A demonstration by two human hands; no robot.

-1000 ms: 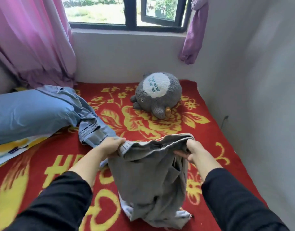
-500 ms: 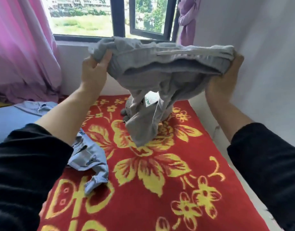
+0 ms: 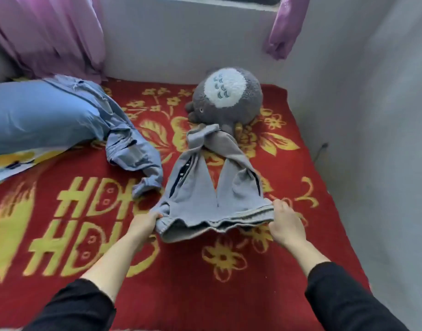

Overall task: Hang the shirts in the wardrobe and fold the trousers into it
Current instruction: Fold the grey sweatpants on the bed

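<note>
Grey trousers (image 3: 195, 187) lie spread on the red flowered blanket (image 3: 181, 283), waistband toward me, legs running away to the plush toy. My left hand (image 3: 144, 222) grips the left end of the waistband. My right hand (image 3: 285, 225) grips the right end. A blue shirt (image 3: 131, 151) lies crumpled to the left of the trousers, partly draped over the pillow.
A grey round plush toy (image 3: 226, 99) sits at the far middle of the bed, touching the trouser cuffs. A blue pillow (image 3: 38, 115) lies at the left. Pink curtains (image 3: 50, 32) hang behind; a white wall (image 3: 372, 115) runs along the right edge.
The trousers were held up high in front of the window half a second ago; both hands have brought them down and laid them flat on the blanket, legs away from me.
</note>
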